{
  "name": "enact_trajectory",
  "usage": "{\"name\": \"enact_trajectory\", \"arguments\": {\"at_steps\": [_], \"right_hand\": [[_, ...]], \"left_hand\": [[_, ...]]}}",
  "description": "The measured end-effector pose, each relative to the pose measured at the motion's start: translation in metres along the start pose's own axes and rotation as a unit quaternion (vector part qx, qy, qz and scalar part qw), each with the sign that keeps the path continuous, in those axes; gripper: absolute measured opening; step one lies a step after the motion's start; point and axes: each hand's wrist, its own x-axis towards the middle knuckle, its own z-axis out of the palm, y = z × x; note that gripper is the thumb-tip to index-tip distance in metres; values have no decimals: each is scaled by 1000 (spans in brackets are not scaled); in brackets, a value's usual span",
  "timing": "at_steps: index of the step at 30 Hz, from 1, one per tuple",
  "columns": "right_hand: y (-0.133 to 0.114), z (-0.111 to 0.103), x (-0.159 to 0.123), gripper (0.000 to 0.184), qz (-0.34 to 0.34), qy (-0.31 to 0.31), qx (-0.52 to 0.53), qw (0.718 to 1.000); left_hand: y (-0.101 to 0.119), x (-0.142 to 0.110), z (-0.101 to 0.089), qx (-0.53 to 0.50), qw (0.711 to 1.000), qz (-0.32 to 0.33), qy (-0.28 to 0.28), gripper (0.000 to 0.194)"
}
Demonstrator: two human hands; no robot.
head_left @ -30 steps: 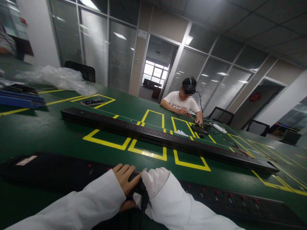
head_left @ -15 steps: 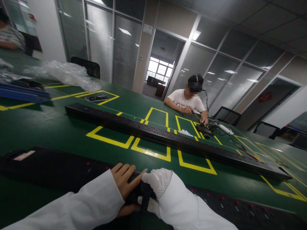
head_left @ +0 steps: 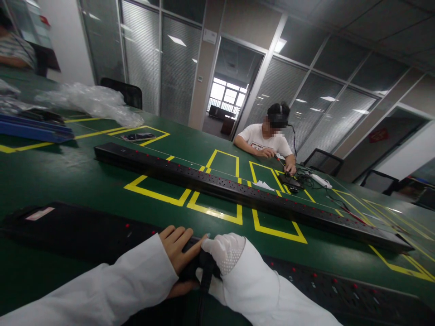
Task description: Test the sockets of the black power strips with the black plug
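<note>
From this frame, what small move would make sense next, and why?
Probably ease the black plug toward the near power strip, keeping it straight: the gloved right hand grips it against the strip, the left hand lies over the strip beside it, and how far it is seated is hidden.

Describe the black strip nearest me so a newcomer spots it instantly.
On the green table lie long black strips with red dots. Find the nearer one, at the bare left hand and white-gloved right hand. A pale label near its left end sets it apart from the farther strip.
</note>
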Motion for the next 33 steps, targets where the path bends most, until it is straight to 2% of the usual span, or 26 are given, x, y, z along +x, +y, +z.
{"name": "enact_trajectory", "arguments": {"at_steps": [5,12,19,24,28,33], "right_hand": [[-3,0,0,30,9,3,-6,1000],[-3,1,0,30,15,2,-1,1000],[-2,2,-2,31,23,1,5,1000],[-2,2,0,31,21,-1,11,1000],[-3,0,-1,31,27,2,11,1000],[-4,-1,-3,30,37,7,8,999]], "left_hand": [[-1,0,0,-6,1000,2,7,79],[0,0,2,22,1000,1,-5,82],[1,1,1,14,1000,1,-11,71],[1,0,3,11,1000,-6,-3,75],[1,1,3,16,1000,-8,-1,68],[3,2,0,17,1000,-16,-11,73]]}}
